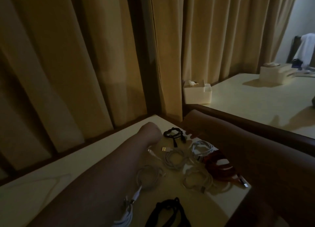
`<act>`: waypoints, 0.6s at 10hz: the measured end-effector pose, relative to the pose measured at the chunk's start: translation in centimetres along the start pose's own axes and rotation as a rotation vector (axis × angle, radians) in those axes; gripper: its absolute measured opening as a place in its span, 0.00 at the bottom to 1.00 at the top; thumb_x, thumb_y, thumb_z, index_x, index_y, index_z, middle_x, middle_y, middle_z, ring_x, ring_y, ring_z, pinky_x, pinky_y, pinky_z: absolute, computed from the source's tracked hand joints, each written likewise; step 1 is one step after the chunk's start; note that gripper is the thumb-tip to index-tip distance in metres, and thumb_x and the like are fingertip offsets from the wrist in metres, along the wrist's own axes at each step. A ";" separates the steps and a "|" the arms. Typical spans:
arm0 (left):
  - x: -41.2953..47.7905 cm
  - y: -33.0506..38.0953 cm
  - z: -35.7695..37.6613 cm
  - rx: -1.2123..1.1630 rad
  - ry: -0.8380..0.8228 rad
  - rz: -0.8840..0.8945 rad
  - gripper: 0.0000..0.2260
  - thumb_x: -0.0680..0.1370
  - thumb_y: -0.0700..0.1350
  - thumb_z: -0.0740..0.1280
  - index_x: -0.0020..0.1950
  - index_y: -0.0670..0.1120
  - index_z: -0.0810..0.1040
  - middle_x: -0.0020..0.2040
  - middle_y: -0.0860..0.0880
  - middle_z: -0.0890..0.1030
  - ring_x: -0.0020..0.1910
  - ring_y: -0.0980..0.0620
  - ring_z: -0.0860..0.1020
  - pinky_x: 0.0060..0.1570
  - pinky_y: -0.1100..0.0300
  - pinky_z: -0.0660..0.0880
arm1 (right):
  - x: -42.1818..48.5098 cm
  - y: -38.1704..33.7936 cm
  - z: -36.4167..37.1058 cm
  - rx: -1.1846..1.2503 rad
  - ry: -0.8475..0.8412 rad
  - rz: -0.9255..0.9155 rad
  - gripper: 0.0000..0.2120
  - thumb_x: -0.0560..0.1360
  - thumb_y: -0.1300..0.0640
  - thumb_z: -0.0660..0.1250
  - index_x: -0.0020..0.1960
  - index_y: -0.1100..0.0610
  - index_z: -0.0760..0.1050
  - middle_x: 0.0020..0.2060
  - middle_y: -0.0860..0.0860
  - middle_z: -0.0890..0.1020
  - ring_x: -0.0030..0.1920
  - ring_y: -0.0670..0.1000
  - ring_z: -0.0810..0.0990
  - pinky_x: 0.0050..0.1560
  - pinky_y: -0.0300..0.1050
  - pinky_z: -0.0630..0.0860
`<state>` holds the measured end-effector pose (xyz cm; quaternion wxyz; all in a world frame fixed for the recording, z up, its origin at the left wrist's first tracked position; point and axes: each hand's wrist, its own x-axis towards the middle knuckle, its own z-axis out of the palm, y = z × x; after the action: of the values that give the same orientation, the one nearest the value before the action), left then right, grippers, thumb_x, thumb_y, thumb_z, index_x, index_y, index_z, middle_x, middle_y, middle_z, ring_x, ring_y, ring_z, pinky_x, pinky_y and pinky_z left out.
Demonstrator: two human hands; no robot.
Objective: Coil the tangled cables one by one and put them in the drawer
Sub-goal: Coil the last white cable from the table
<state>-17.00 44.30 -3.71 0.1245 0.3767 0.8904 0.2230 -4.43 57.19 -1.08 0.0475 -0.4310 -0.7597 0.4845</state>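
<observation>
Hands: left hand (150, 131), right hand (192, 135), grip cannot be told.
Tip: far black cable (173, 135) is best lifted whole, loops pinched together.

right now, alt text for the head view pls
Several coiled cables, white, black and one red-brown, lie on a pale tabletop in a dim room. A bare forearm reaches across beside them; tan curtains hang behind.
</observation>
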 end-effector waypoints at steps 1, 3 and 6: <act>-1.6 -1.0 -1.1 0.000 0.050 0.045 0.14 0.80 0.39 0.61 0.63 0.44 0.81 0.65 0.44 0.79 0.62 0.47 0.77 0.61 0.53 0.74 | -1.6 -0.1 -0.4 -0.130 0.126 -0.137 0.08 0.81 0.56 0.66 0.52 0.62 0.77 0.42 0.57 0.80 0.41 0.55 0.81 0.30 0.41 0.74; -9.2 -5.4 -6.5 -0.055 0.113 0.069 0.11 0.81 0.39 0.61 0.56 0.49 0.81 0.59 0.46 0.80 0.56 0.47 0.78 0.56 0.49 0.78 | -8.3 -2.9 2.1 -0.395 0.199 -0.502 0.12 0.81 0.55 0.62 0.51 0.62 0.80 0.43 0.56 0.80 0.45 0.58 0.79 0.40 0.45 0.70; -26.7 -16.1 -12.9 -0.005 0.194 -0.112 0.16 0.78 0.30 0.59 0.48 0.46 0.82 0.42 0.56 0.81 0.35 0.61 0.80 0.34 0.64 0.73 | -20.4 -7.4 13.9 -0.348 -0.173 -0.925 0.07 0.80 0.56 0.68 0.47 0.58 0.82 0.40 0.52 0.82 0.40 0.49 0.80 0.37 0.43 0.77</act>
<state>-13.62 11.05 1.09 0.0510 0.3028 0.9174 0.2531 -3.04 32.03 4.42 0.1216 -0.0090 -0.9420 0.3126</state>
